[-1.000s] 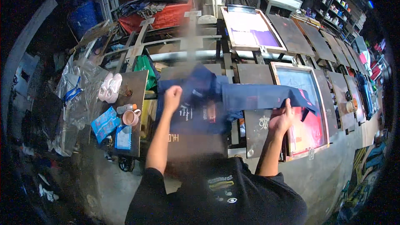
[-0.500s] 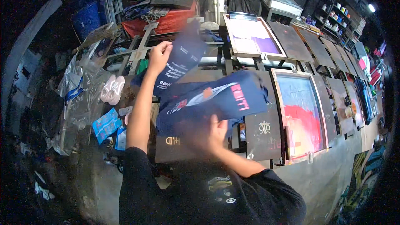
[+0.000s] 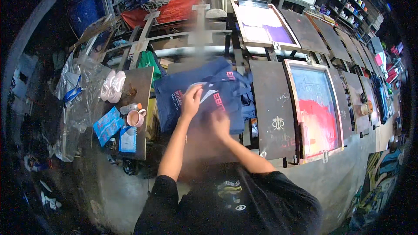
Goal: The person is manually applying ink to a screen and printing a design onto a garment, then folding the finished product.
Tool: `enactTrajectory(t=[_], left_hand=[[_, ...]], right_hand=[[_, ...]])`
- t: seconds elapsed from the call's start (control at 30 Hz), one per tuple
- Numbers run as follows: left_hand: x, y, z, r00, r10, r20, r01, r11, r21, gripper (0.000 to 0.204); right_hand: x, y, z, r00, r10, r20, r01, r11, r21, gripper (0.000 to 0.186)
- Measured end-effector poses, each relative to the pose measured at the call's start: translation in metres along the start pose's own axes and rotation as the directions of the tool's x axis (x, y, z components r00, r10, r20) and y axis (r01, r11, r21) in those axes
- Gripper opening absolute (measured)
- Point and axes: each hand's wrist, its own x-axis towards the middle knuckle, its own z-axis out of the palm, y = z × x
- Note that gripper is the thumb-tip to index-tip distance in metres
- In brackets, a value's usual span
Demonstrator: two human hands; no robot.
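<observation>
A pile of navy printed cloth (image 3: 172,89) lies in front of me on a dark board, with red and white print on its upper face. My left hand (image 3: 190,102) is over the middle of the pile, its fingers pressed together. What they pinch, if anything, does not show. Close to its right, my right hand (image 3: 220,124) is low over the cloth near the red lettering. Motion smears its fingers, so their grip cannot be read. Folds of the same cloth hang past the pile's right side.
On the left board are pink shoes (image 3: 113,85), a pink mug (image 3: 136,118), a small bottle (image 3: 131,108) and a blue packet (image 3: 108,126). A framed screen (image 3: 313,113) with red ink rests at right; another frame (image 3: 264,30) with purple ink is behind it. Dark boards (image 3: 272,104) line the rack.
The cloth my left hand held raised at the upper left is now down on the pile. My left hand has come down and to the right; the pile lies flatter.
</observation>
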Motion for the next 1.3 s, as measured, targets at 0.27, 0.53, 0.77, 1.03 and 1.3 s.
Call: enactTrajectory(t=[0.27,0.53,0.77,1.03,1.3], left_hand=[[0.012,0.003,-0.008,0.993,-0.117,-0.032,0.115,0.992,-0.053,0.022],[0.021,0.007,-0.014,0.982,-0.177,-0.067,0.173,0.983,-0.067,0.025],[0.019,0.004,-0.02,0.989,-0.096,-0.111,0.095,0.995,-0.015,0.024],[0.01,0.039,-0.012,1.0,0.031,0.001,-0.031,0.999,0.033,0.017],[-0.095,0.045,-0.026,0.892,-0.06,0.448,-0.107,0.935,0.339,0.033]], right_hand=[[0.11,0.041,-0.056,0.984,-0.165,0.075,0.165,0.646,-0.745,0.039],[0.138,0.055,-0.065,0.94,-0.156,0.305,0.334,0.22,-0.917,0.023],[0.12,0.024,-0.11,0.87,0.11,0.481,0.404,0.401,-0.822,0.043],[0.107,0.046,-0.134,0.92,-0.143,0.364,0.38,0.549,-0.745,0.036],[0.084,0.013,-0.169,0.78,0.46,0.424,-0.626,0.572,0.53,0.094]])
